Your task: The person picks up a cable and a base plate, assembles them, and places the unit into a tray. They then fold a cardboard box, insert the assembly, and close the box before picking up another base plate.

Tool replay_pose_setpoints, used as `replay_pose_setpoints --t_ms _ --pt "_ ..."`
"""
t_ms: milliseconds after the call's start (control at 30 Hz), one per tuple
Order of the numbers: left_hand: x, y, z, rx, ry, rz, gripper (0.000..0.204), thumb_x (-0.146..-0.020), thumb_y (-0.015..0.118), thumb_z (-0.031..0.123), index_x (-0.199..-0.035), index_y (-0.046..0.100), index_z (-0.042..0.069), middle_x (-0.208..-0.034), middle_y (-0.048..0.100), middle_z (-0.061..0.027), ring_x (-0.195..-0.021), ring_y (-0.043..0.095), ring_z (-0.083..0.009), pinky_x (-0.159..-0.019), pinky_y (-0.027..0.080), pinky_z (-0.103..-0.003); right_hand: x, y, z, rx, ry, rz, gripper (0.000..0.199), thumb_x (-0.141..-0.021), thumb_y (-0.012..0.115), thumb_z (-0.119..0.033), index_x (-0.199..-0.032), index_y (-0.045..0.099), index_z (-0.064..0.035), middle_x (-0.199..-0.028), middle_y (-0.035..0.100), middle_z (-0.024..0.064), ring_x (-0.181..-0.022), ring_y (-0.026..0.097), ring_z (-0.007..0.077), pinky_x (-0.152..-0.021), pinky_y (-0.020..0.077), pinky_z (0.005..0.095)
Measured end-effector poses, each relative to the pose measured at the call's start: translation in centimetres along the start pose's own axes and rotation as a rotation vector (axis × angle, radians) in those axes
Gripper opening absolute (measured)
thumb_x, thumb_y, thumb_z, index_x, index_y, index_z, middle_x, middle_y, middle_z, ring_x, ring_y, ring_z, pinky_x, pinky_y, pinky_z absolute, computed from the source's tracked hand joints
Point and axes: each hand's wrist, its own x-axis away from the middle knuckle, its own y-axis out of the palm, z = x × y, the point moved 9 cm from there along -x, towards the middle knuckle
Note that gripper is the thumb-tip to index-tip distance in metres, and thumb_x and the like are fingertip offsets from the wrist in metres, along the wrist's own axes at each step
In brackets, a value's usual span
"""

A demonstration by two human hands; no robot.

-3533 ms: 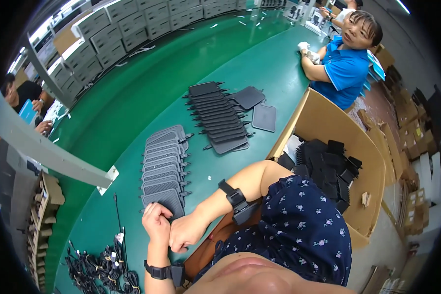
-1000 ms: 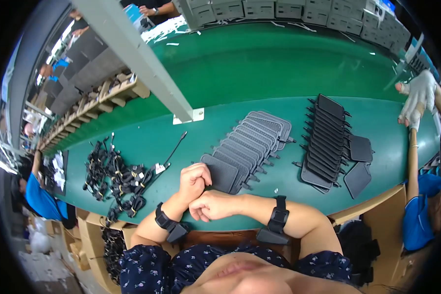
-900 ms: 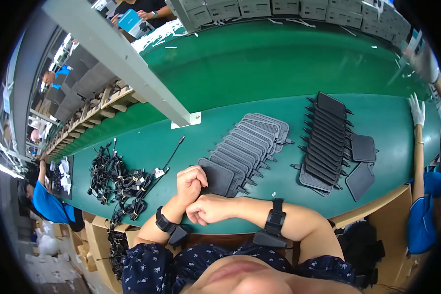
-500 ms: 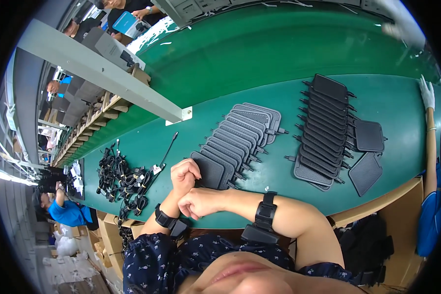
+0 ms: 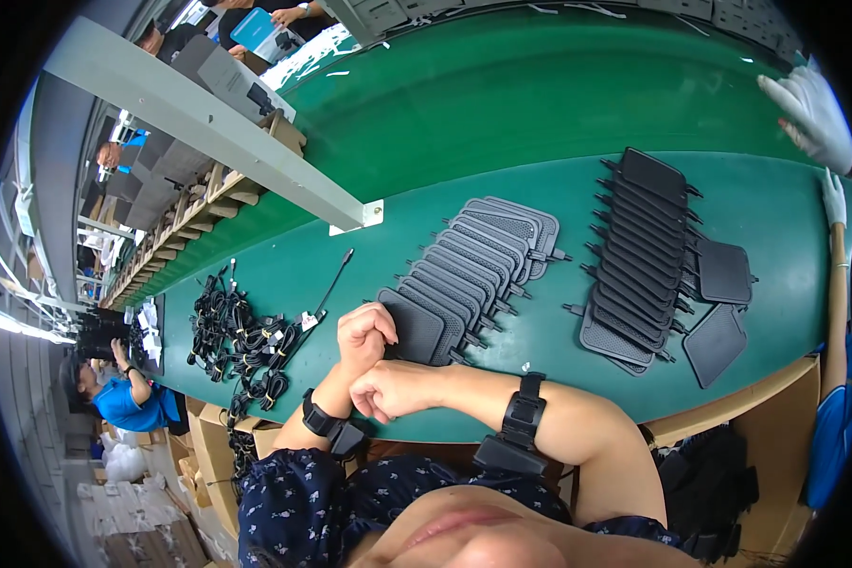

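Note:
My left hand (image 5: 364,331) is curled into a fist at the table's near edge, its knuckles against the left edge of the nearest grey mesh pad (image 5: 415,327). That pad is the front one of an overlapping row of grey pads (image 5: 478,256) running away to the right. My right hand (image 5: 398,388) is also a loose fist, empty, resting against my left wrist just in front of the pad. Both wrists carry black bands. A second row of black pads (image 5: 639,251) lies further right, with two loose black pads (image 5: 719,312) beside it.
A heap of black cables (image 5: 241,336) lies left of my hands on the green table (image 5: 540,114). A grey beam (image 5: 208,114) crosses overhead. A co-worker's white-gloved hands (image 5: 814,109) reach in at far right. A cardboard box edge (image 5: 738,402) sits at my right.
The view swung from the right side of the table to straight ahead. My two hands stay together by the front grey pad, barely moving in the last second.

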Motion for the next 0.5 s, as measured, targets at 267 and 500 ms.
replay_pose_setpoints --t_ms 267,500 --pt "0.0 -0.09 -0.03 -0.021 -0.006 -0.001 0.025 -0.047 0.034 -0.017 -0.053 0.051 0.001 -0.052 0.05 -0.0062 -0.047 0.047 -0.0162 -0.042 0.034 -0.027 -0.02 -0.03 0.01 0.039 0.008 0.005 0.015 -0.067 0.042 0.004 -0.068 0.056 -0.0014 -0.056 0.059 0.0068 -0.054 0.056 0.0168 -0.05 0.0418 0.0302" --pt "-0.06 0.01 0.09 -0.006 0.001 -0.013 0.026 -0.048 0.035 -0.017 -0.055 0.051 0.002 -0.052 0.05 -0.0062 -0.047 0.047 -0.0166 -0.043 0.035 -0.027 0.05 -0.11 -0.14 0.042 0.007 0.01 0.015 -0.069 0.042 0.003 -0.068 0.056 -0.0015 -0.056 0.059 0.0067 -0.054 0.057 0.0174 -0.05 0.0425 0.0306"
